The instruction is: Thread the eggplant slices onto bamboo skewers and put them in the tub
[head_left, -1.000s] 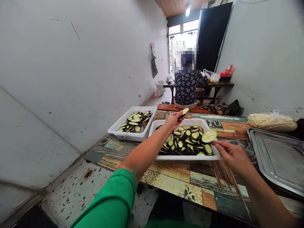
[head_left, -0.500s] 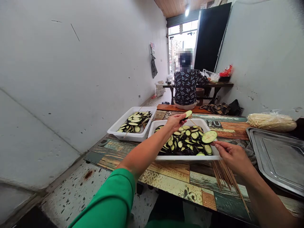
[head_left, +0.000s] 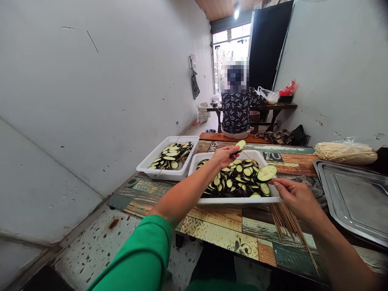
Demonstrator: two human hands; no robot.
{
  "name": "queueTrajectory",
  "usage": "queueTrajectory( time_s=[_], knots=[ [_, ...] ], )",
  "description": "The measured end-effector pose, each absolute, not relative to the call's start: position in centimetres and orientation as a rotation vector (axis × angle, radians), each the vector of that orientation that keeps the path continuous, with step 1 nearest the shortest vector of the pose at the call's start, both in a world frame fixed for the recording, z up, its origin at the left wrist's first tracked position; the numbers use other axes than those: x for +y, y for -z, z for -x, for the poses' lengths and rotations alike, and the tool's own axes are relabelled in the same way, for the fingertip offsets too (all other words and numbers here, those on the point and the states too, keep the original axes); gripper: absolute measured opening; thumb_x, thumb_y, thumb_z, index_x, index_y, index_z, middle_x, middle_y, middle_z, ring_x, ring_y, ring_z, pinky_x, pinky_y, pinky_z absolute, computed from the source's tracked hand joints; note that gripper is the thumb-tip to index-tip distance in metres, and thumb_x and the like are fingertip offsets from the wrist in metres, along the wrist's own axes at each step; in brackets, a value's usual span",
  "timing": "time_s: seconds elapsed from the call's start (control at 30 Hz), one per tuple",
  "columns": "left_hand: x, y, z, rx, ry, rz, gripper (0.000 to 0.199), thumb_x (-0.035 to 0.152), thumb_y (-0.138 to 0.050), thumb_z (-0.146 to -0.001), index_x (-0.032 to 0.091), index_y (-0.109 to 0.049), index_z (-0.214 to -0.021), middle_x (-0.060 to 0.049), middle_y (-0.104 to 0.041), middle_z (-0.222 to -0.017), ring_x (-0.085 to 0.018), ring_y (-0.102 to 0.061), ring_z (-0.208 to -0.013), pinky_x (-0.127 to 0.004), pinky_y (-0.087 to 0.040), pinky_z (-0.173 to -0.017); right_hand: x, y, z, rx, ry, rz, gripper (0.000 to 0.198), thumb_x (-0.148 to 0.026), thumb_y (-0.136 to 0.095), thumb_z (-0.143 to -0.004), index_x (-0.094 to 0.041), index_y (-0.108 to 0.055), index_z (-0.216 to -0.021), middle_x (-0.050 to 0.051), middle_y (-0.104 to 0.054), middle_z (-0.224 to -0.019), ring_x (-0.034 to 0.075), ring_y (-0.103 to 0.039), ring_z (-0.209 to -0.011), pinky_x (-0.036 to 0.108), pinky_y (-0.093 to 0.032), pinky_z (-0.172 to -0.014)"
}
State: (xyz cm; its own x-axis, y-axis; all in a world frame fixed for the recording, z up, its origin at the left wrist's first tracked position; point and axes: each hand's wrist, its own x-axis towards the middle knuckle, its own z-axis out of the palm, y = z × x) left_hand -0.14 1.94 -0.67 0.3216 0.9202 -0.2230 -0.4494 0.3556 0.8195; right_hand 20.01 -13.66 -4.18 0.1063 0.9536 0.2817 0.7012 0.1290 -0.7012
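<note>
My left hand (head_left: 226, 155) pinches an eggplant slice (head_left: 240, 145) above the far side of a white tub (head_left: 236, 200). My right hand (head_left: 291, 192) grips a thin wooden skewer (head_left: 249, 157) at its near end, by the tub's right corner. Close to those fingers, a larger oval eggplant slice (head_left: 266, 173) is threaded on the skewer. The skewer's far end comes up near the slice in my left hand; whether it enters that slice I cannot tell. Many loose eggplant slices (head_left: 229, 183) with dark skin fill the tub below.
To the left, a second white tub (head_left: 173, 174) holds skewered eggplant slices (head_left: 172, 153). Bare skewers (head_left: 286, 222) lie at the table's near right. Metal trays (head_left: 357, 198) and a bagged pale bundle (head_left: 345, 152) are at the right. A person (head_left: 235, 111) sits ahead, facing away.
The view has shifted very slightly. Both hands keep nearly the same places and grips, with the eggplant slices and skewer held as before.
</note>
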Motion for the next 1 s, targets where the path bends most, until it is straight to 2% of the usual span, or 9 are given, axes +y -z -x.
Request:
queueTrajectory(
  time_s=[0.3, 0.5, 0.63, 0.73, 0.83, 1.0],
  knots=[
    [-0.5, 1.1, -1.7, 0.742, -0.888, -0.83, 0.015, 0.01, -0.077, -0.065, 0.007, -0.063, -0.07, -0.006, -0.064, -0.066, -0.008, -0.059, -0.055, -0.017, -0.039, -0.046, -14.0, 3.5, -19.0, -1.626, -0.337, 1.613, 0.035, -0.034, -0.048, -0.082, -0.017, -0.075, -0.096, 0.007, -0.076, -0.086, 0.022, -0.068, -0.07, 0.029, -0.048, -0.057],
    [-2.5, 1.8, -2.8, 0.7, -0.821, -0.988, 0.027, 0.02, -0.083, -0.058, 0.01, -0.06, -0.069, -0.004, -0.064, -0.071, -0.01, -0.061, -0.059, -0.02, -0.043, -0.054, -14.2, 3.2, -18.6, -1.602, -0.323, 1.585, 0.035, -0.036, -0.046, -0.083, -0.019, -0.075, -0.095, 0.007, -0.075, -0.089, 0.022, -0.068, -0.074, 0.028, -0.049, -0.061],
    [-1.9, 2.2, -2.8, 0.76, -0.827, -1.043, 0.026, 0.032, -0.075, -0.069, 0.011, -0.063, -0.076, -0.005, -0.064, -0.071, -0.01, -0.06, -0.061, -0.021, -0.043, -0.057, -14.0, 3.3, -18.6, -1.523, -0.326, 1.58, 0.036, -0.038, -0.048, -0.082, -0.017, -0.074, -0.094, 0.008, -0.075, -0.089, 0.022, -0.067, -0.077, 0.029, -0.049, -0.065],
    [-0.6, 2.8, -2.2, 0.956, -0.974, -1.368, 0.015, 0.029, -0.069, -0.075, 0.014, -0.067, -0.078, -0.005, -0.065, -0.072, -0.012, -0.059, -0.067, -0.023, -0.046, -0.068, -13.8, 3.4, -18.8, -1.424, -0.338, 1.554, 0.037, -0.039, -0.048, -0.082, -0.016, -0.073, -0.096, 0.007, -0.074, -0.084, 0.019, -0.065, -0.07, 0.027, -0.047, -0.059],
    [0.4, 3.8, -1.7, 1.092, -0.963, -1.841, 0.007, 0.02, -0.072, -0.067, 0.02, -0.071, -0.074, -0.005, -0.068, -0.079, -0.017, -0.06, -0.081, -0.026, -0.044, -0.082, -13.7, 3.4, -18.9, -1.363, -0.387, 1.54, 0.037, -0.041, -0.049, -0.083, -0.015, -0.072, -0.096, 0.006, -0.07, -0.073, 0.016, -0.06, -0.06, 0.025, -0.043, -0.051],
    [0.6, 5.6, -2.1, 1.13, -0.721, -2.084, 0.019, 0.017, -0.08, -0.052, 0.023, -0.072, -0.069, -0.005, -0.065, -0.079, -0.026, -0.058, -0.096, -0.034, -0.037, -0.094, -13.8, 3.2, -18.8, -1.347, -0.428, 1.523, 0.036, -0.041, -0.05, -0.082, -0.015, -0.072, -0.094, 0.006, -0.069, -0.075, 0.015, -0.056, -0.059, 0.024, -0.04, -0.048]
  ],
)
